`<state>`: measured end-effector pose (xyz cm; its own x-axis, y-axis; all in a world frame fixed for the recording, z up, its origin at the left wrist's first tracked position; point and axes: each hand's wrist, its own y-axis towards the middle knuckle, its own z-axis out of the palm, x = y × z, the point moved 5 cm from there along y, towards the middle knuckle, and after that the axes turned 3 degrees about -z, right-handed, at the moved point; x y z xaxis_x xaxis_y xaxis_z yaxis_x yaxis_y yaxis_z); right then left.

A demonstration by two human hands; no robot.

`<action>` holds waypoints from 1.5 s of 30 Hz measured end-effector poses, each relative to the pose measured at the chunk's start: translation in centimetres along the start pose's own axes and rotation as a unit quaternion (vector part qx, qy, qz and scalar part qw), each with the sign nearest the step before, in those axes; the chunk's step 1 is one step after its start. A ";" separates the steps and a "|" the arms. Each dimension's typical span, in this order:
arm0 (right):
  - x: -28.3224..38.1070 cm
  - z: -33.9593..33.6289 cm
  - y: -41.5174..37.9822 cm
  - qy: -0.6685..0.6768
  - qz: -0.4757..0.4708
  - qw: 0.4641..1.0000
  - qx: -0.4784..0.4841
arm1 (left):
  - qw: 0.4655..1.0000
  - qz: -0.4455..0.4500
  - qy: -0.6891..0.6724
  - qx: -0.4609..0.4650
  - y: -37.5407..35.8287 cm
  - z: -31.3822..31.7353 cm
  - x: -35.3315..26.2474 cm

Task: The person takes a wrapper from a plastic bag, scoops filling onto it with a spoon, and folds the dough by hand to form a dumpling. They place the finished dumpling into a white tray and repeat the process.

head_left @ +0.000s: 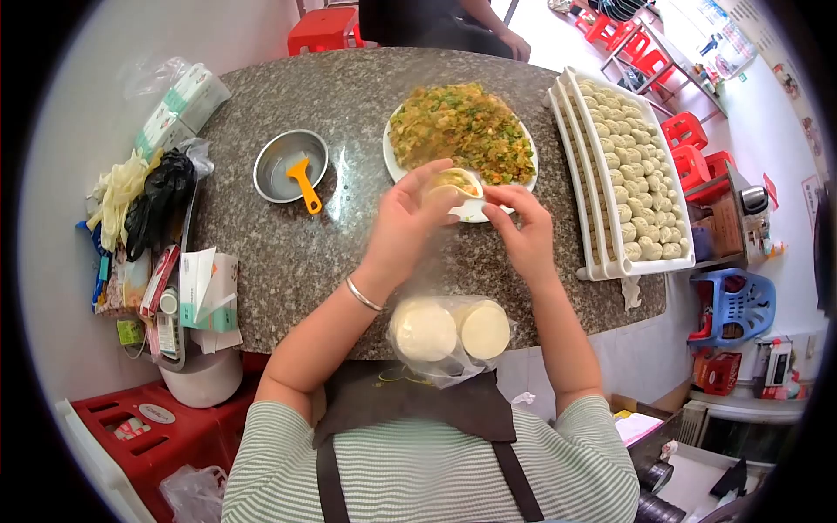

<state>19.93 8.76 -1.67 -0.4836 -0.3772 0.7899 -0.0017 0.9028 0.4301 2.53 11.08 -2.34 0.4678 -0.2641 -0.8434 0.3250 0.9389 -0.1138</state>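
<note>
Head view shows wrapper (457, 179), speckled table (292, 253), red stools (322, 30).

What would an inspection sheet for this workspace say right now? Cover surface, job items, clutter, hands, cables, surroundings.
Surface: speckled stone tabletop, with some glare.
Job's things: filled wrapper, its filling showing; white plate heaped with chopped filling; two stacks of round wrappers in clear plastic; stacked trays, the top one holding rows of buns; metal bowl with a yellow scraper in it.
Clutter: black plastic bag, pale gloves and tissue box along the left edge.
Hands: left hand cradles the filled wrapper; right hand pinches its edge.
Cables: nothing seen on the tabletop.
Surroundings: seated person across the table; red stool nearby.
</note>
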 end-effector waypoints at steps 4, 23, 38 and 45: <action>-0.6 1.7 0.7 0.205 0.080 0.975 -0.019 | 0.995 0.078 0.064 0.017 -0.2 -0.3 0.3; 1.2 3.6 2.5 0.136 -0.004 0.991 -0.006 | 0.948 0.236 0.197 -0.078 -0.3 -2.7 0.2; 1.2 3.3 2.4 0.117 -0.002 0.993 0.018 | 0.966 0.191 0.168 -0.041 -0.2 -2.3 0.6; 1.6 2.9 2.3 0.056 -0.052 0.997 -0.004 | 0.973 0.179 0.134 -0.062 0.2 -2.7 0.7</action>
<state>16.59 10.85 -0.66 -0.3812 -0.4901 0.7839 -0.0399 0.8558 0.5157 0.74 11.72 -4.33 0.2952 0.1355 -0.9458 0.0715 0.9840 0.1633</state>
